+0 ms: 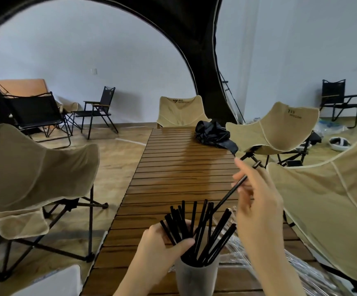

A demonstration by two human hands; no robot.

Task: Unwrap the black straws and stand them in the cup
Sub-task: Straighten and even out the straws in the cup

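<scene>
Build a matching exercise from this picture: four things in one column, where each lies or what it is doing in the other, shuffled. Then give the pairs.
Things
1. left hand
2. right hand
3. black cloth bundle
4. clear wrappers

Places or states
A. lies at the far end of the table
B. pinches a single straw above the cup
C. piled on the table, right of the cup
D. grips a bunch of straws standing in the cup

Pairs: 1-D, 2-B, 3-A, 4-C
</scene>
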